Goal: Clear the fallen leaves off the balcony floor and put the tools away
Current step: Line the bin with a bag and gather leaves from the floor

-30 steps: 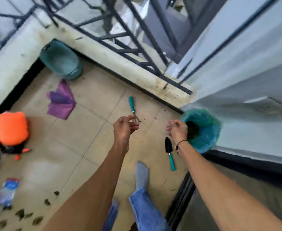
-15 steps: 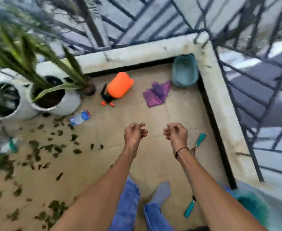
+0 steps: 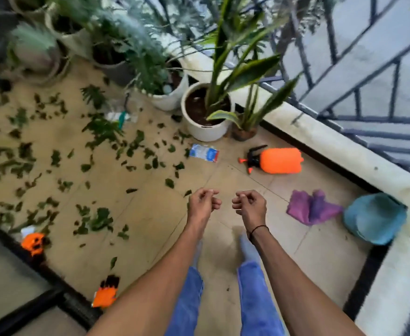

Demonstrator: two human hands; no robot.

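Several dark green fallen leaves (image 3: 102, 144) lie scattered over the tan tiled floor, mostly on the left half. My left hand (image 3: 202, 204) and my right hand (image 3: 249, 206) hang side by side over bare tiles, fingers curled in, and neither holds anything. An orange pressure sprayer (image 3: 280, 160) lies on its side near the parapet. A purple cloth (image 3: 310, 209) is crumpled on the floor to the right of my right hand. A teal tub (image 3: 373, 218) lies in the corner beyond it.
White pots with tall plants (image 3: 206, 112) line the far edge, with more pots at the back left. A flattened plastic bottle (image 3: 204, 152) lies among the leaves. Two orange-and-black items (image 3: 105, 293) (image 3: 34, 242) lie by the dark door track at lower left. Parapet and railing (image 3: 344, 144) close the right.
The view has swung left from the corner with the hand tools to the leaf-strewn floor and pots. Both hands stay curled, holding nothing, in front of me.
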